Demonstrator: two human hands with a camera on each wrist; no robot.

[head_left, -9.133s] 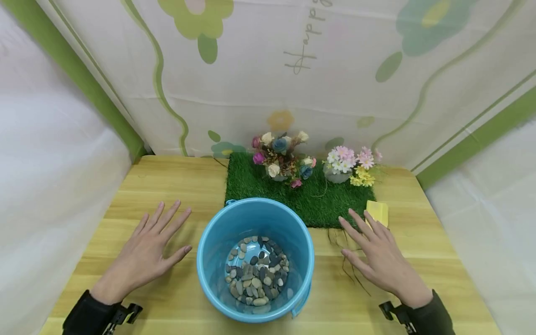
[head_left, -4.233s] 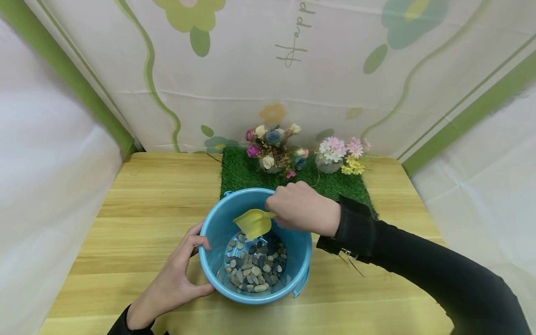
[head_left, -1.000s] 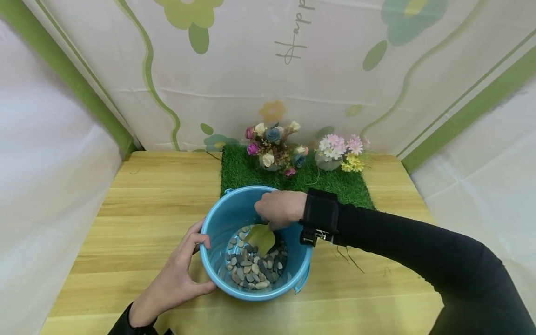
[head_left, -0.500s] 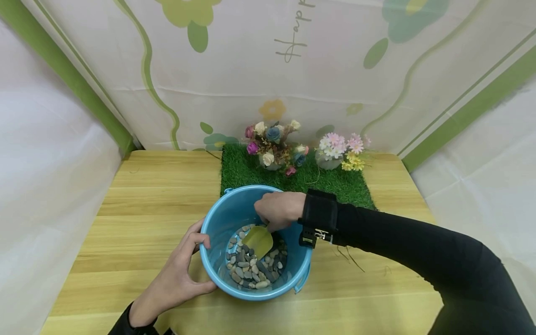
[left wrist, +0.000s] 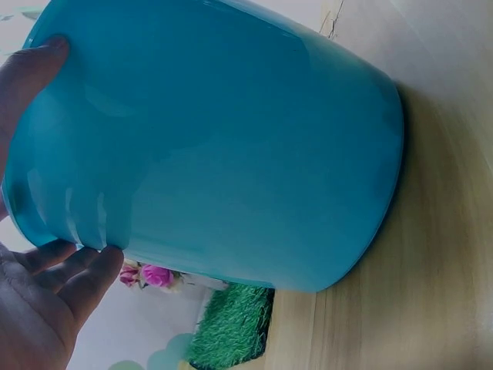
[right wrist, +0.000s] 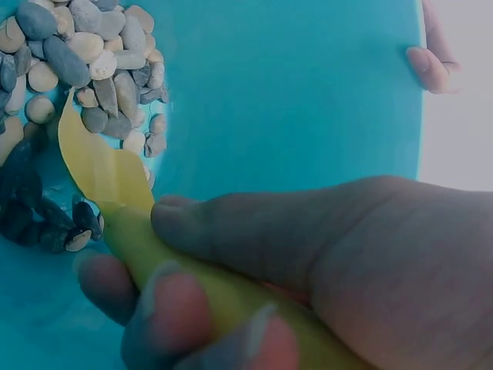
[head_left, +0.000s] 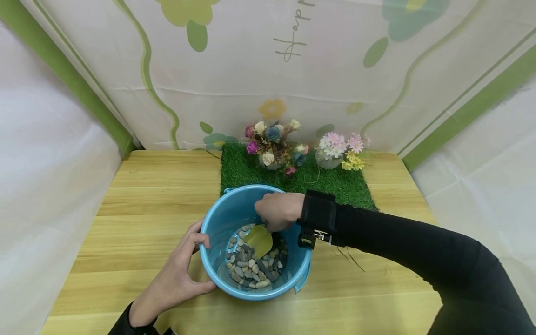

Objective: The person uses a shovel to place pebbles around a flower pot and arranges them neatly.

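Right grip [head_left: 279, 210] holds a yellow scoop [head_left: 259, 242], seemingly touching pebbles [head_left: 251, 264]; left grip [head_left: 179, 277] clasps the blue bucket [head_left: 226, 221]

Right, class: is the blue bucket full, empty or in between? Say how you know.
In between: the pebbles lie at the bottom of the blue bucket, well below its rim.

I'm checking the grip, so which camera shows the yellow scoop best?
Right wrist: it shows the yellow scoop close up, with the right hand gripping its handle. The head view shows the blade at the pebbles, the handle mostly hidden; the left wrist view shows none of it.
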